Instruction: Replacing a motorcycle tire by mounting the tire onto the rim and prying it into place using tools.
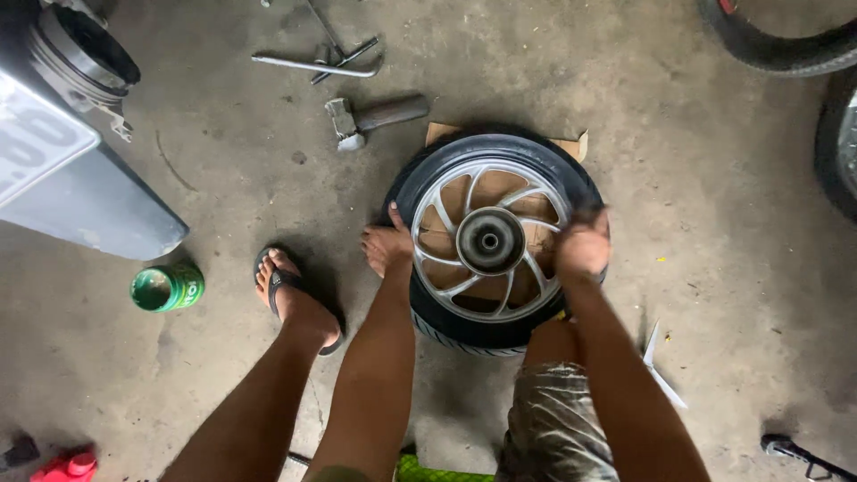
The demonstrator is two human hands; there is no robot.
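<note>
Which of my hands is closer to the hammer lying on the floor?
Left. Your left hand presses on the tyre's left edge, just below the hammer. Your right hand grips the tyre's right edge, on the far side of the wheel from it.

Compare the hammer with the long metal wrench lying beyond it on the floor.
The hammer is short and thick, with a blocky grey head and a dark handle; the wrench is long and thin, bare metal all over. The hammer lies alone, close to the tyre and the cardboard under it; the wrench lies farther off, crossed with other thin tools. Both rest flat on the concrete floor, untouched by either hand.
</note>
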